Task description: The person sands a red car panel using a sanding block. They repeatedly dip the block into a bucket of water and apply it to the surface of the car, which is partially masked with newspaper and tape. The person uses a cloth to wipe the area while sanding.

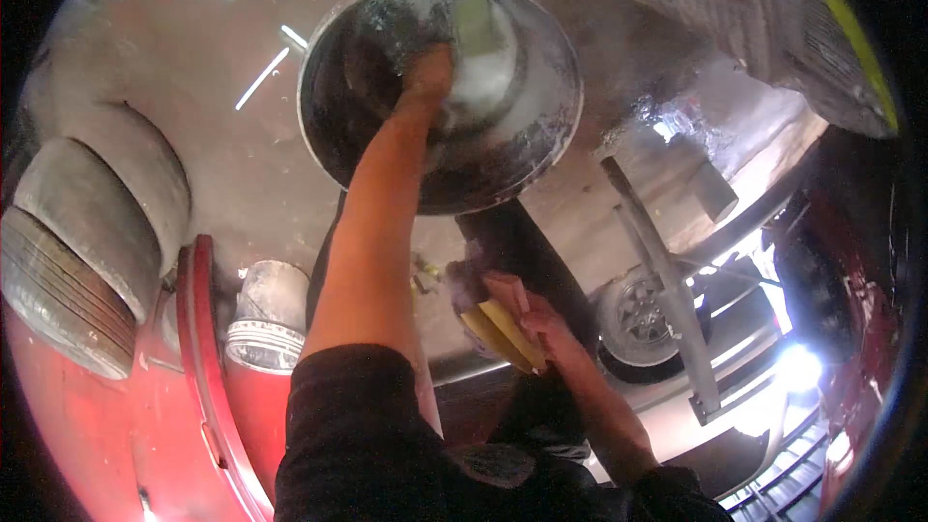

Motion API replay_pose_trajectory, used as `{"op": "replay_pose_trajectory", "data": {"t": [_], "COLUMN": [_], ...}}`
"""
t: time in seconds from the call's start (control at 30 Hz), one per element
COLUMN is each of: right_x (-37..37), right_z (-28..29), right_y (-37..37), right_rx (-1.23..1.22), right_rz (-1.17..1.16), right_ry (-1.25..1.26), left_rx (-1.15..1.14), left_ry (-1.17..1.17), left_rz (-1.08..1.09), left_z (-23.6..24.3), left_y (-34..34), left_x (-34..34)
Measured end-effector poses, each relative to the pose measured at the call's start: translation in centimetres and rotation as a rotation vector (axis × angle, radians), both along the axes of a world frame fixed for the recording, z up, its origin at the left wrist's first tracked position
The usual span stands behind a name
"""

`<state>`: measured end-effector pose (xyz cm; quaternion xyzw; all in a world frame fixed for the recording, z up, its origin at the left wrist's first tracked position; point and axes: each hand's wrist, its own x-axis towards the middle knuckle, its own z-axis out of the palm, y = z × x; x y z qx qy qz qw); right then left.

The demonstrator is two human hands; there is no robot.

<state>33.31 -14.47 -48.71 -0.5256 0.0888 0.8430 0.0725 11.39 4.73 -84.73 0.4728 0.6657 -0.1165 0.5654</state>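
A wide round basin [570,87] with a dark, white-smeared inside stands in front of me. My left hand [430,68] reaches down into it; its fingers are in shadow and cannot be made out. Close beside that hand, a greenish square pad [474,24] shows against the pale inside of the basin. Nearer to my body, my right hand [541,319] grips a yellow block-shaped pad [503,333], with the thumb and fingers closed around it. A dark greyish part lies against the pad's far end, too blurred to name.
Several tyres [87,203] lean at the left, near a red curved panel [208,377] and a dirty white bucket [266,314]. A car wheel [638,319] and an upright metal bar [667,295] stand to the right. Grey striped material [773,19] hangs at the upper right.
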Motion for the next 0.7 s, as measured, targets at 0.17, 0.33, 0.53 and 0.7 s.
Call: {"op": "replay_pose_trajectory", "data": {"t": [0.17,0.33,0.53,0.7], "right_x": [-1.4,0.4,-1.0,-2.3], "right_z": [1.1,0.7,1.7,1.5], "right_y": [1.3,-0.8,-1.4,3.7], "right_rx": [0.038,-0.104,-0.031,0.206], "right_rz": [-0.023,-0.057,-0.208,-0.243], "right_ry": [0.004,0.061,-0.073,-0.059], "left_rx": [0.305,0.202,-0.030,-0.110], "left_ry": [-0.114,-0.276,-0.694,-0.838], "left_rz": [0.119,0.239,1.161,1.309], "left_z": [-8.4,-13.2,4.0,21.9], "left_y": [-5.1,-7.5,-7.2,-6.0], "left_x": [-1.9,-5.7,-3.6,-7.9]}}
